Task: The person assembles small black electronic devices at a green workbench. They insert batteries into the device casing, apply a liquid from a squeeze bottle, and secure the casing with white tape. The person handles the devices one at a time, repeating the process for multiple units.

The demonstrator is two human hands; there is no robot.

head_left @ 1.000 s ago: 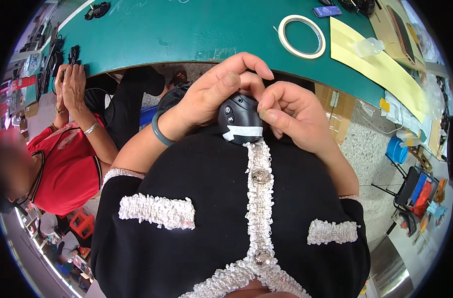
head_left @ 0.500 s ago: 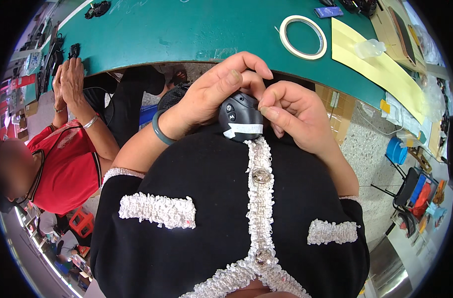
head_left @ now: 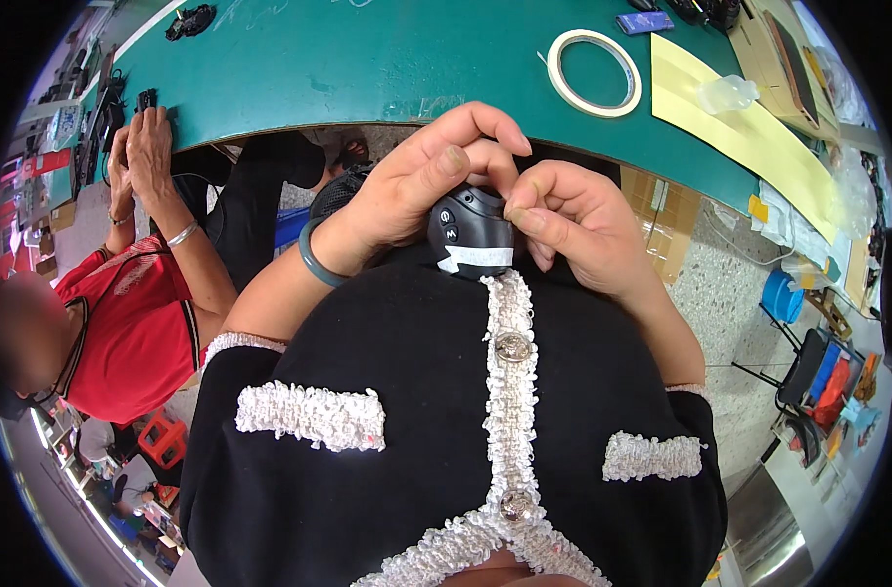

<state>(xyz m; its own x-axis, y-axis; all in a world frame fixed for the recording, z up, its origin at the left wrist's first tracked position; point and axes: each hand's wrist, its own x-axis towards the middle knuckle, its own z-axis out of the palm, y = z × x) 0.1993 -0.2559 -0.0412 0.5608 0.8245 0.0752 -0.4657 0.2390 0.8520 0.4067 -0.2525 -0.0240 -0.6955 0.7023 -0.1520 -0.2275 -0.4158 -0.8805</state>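
We pinch a small black device (head_left: 470,230) between our left hand (head_left: 416,186) and right hand (head_left: 573,220), tape roll (head_left: 594,59) beyond them

black device (head_left: 470,230) mostly hidden by hands, co-worker's face blurred

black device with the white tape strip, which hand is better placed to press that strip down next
Right, probably. The right hand has its fingertips pinched at the top edge of the black device, just above the white tape strip. The left hand wraps the device's far side, steadying it.
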